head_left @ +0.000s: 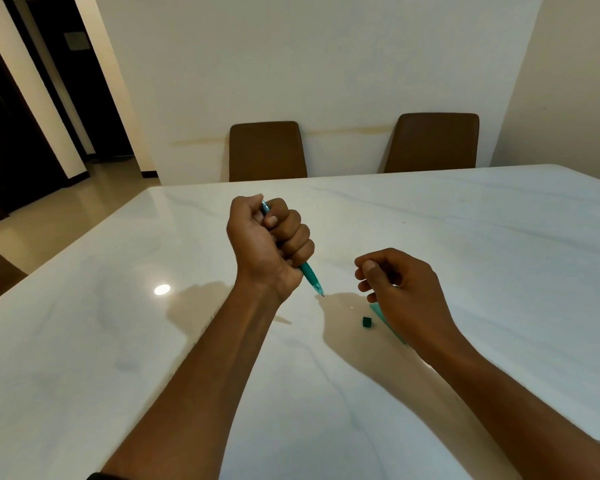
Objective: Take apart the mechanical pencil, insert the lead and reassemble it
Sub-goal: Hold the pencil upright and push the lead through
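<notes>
My left hand is clenched in a fist around a teal mechanical pencil, whose tip points down and to the right just above the table. The pencil's top end pokes out by my thumb. My right hand hovers to the right with thumb and forefinger pinched together; whether a lead is between them is too small to tell. A small dark green cap lies on the table below my right hand. A teal flat lead case lies partly hidden under my right wrist.
The white marble table fills the view; its far edge runs behind my hands. Two brown chairs stand against the wall beyond it. A dark doorway is at the far left.
</notes>
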Demonstrator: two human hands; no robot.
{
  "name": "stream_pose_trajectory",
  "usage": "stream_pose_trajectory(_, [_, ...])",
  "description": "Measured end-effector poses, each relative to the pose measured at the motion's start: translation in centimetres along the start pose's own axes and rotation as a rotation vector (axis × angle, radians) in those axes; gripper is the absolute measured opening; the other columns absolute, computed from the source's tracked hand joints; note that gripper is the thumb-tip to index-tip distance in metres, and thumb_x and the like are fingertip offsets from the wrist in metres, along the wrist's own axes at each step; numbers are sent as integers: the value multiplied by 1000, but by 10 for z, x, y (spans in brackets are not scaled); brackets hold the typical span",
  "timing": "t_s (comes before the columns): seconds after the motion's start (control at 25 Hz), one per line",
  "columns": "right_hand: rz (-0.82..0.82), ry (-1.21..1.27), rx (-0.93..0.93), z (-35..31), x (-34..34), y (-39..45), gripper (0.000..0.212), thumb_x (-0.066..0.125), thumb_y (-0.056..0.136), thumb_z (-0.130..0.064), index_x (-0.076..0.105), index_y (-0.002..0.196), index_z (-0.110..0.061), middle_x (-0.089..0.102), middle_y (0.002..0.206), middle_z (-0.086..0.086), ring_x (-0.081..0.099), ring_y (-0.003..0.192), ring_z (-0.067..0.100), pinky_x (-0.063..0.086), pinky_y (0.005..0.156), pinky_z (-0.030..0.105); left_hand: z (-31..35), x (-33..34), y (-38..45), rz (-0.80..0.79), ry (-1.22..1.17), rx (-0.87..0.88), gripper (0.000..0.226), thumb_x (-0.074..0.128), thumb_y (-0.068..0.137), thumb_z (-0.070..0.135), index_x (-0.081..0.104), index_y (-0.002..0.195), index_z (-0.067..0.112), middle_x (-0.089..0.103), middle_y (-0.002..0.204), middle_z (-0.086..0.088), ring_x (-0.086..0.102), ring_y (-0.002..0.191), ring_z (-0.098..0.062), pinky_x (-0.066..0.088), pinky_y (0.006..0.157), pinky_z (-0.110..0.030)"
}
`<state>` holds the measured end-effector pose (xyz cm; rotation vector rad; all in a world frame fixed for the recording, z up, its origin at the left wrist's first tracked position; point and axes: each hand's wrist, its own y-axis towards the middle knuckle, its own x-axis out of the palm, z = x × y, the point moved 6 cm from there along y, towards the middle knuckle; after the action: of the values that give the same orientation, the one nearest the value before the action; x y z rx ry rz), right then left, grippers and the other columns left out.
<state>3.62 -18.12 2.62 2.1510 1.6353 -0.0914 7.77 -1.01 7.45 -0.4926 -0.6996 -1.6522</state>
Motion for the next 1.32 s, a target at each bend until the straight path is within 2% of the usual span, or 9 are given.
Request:
stream_pose_trajectory(0.2, [-9,-3,-10,1,1,0,17,55,95,-21,71,97,-19,73,83,-6,70,75,9,59,79,40,-9,11,-3,-64,142,-38,44,28,91,36,28,52,16,24,40,4,15,36,-9,13,42,-20])
stream_pose_trajectory(0.8, [-27,13,4,1,3,-1,18,53,96,-21,71,100,-19,73,84,-5,70,79,12,60,76,39,-10,11,-3,-63,120,-98,43,27,90,35,30,52,17,25,40,5,17,35,-8,14,42,-18])
stream_pose_trajectory(1.32, [-37,-3,8,1,4,-2,18,53,96,-22,70,101,-19,73,84,-5,70,79,11,61,65,31,-7,11,-4,-40,110,-80,44,27,91,33,33,51,16,27,41,4,19,35,-7,15,42,-18])
